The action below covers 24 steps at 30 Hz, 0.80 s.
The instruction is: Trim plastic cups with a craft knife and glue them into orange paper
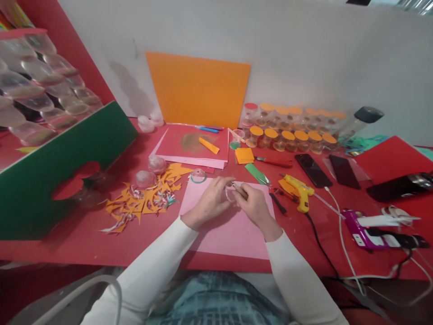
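My left hand (212, 199) is closed around a small clear plastic piece with a round rim (230, 194); most of it is hidden by the fingers. My right hand (253, 205) grips a short tool with a tan handle (241, 191), its metal tip against the plastic piece. Both hands meet above a pink sheet (232, 241) lying on the red table. Just past my left hand, at the sheet's far edge, sits a clear plastic cup part with a green rim (198, 175).
Orange and white scraps (149, 198) lie left. A yellow glue gun (300, 192), scissors (264, 179), phones (313, 169) and a purple power strip (360, 230) with cables are right. Orange-topped plastic pieces (287, 135) line the back. A green board (67, 180) stands left.
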Each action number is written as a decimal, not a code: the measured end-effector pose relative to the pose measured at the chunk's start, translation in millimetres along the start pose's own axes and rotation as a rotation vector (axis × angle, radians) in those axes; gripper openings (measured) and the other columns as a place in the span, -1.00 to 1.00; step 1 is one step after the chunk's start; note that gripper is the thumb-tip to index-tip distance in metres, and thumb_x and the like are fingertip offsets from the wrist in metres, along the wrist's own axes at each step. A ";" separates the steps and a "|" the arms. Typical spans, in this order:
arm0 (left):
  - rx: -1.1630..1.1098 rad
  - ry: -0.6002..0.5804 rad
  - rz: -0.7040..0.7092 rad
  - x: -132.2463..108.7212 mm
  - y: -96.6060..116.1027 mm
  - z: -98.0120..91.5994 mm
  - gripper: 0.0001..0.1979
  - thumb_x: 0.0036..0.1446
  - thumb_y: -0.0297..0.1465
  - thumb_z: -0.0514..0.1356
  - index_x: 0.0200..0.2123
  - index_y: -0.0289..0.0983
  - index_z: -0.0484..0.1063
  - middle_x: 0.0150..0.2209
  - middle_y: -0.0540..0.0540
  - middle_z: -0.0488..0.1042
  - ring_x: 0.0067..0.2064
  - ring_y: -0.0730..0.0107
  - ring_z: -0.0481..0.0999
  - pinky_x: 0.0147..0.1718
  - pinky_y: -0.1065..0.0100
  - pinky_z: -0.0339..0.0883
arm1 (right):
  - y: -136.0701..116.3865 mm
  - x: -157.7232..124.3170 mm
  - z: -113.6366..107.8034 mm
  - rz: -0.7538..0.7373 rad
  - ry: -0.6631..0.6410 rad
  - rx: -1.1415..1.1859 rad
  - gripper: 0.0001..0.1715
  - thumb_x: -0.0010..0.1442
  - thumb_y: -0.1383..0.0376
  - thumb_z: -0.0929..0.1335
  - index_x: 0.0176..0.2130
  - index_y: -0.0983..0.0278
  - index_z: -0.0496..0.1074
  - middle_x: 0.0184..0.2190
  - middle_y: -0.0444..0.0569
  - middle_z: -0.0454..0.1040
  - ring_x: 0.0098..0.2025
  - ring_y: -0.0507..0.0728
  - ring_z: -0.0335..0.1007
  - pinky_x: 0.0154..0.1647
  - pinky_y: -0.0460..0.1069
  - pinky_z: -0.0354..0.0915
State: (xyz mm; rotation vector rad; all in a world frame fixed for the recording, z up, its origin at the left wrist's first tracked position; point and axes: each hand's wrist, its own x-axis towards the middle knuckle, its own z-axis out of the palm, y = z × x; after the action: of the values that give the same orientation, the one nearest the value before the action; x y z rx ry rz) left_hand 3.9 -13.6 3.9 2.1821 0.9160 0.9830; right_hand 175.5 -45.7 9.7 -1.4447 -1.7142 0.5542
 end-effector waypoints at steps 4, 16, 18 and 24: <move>-0.017 -0.030 -0.042 1.0 -1.9 0.5 -0.56 0.10 -0.43 0.27 0.06 -0.25 0.31 -0.03 -0.18 0.47 0.03 0.14 0.49 0.03 0.09 0.40 | 3.9 -0.1 0.8 0.011 -0.018 -0.026 -0.60 0.24 0.08 0.24 -0.52 0.14 0.03 -0.66 -0.22 0.14 -0.60 0.04 0.03 -0.55 -0.05 -0.03; -0.198 -0.094 -0.080 1.3 5.9 -10.1 -0.64 0.15 -0.33 0.28 0.02 -0.23 0.36 -0.08 -0.14 0.44 -0.09 0.24 0.49 -0.06 0.18 0.42 | 4.8 -0.5 -0.8 0.056 -0.091 0.074 -0.69 0.23 0.10 0.23 -0.48 0.17 0.19 -0.63 -0.18 0.28 -0.58 0.06 0.18 -0.56 -0.07 0.08; -0.238 -0.122 -0.079 1.5 4.9 -13.0 -0.63 0.16 -0.32 0.28 0.03 -0.22 0.37 -0.07 -0.14 0.45 -0.07 0.24 0.49 -0.04 0.18 0.41 | 4.6 -1.3 -0.2 0.066 -0.103 0.104 -0.70 0.24 0.10 0.23 -0.47 0.17 0.21 -0.62 -0.18 0.29 -0.58 0.06 0.19 -0.56 -0.07 0.09; -0.261 -0.100 -0.099 3.0 5.6 -18.3 -0.56 0.11 -0.40 0.32 0.08 -0.22 0.39 -0.05 -0.15 0.46 -0.03 0.22 0.49 -0.01 0.18 0.41 | 4.5 -1.1 3.9 0.141 -0.104 0.239 -0.59 0.28 0.00 0.23 -0.49 0.15 0.16 -0.67 -0.24 0.18 -0.64 0.03 0.12 -0.61 -0.08 0.08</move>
State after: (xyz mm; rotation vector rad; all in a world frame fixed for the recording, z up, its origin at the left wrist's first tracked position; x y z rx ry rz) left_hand -7.2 -10.8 19.6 1.9300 0.7935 0.8848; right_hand 175.1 -45.0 3.6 -1.3906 -1.5719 0.8928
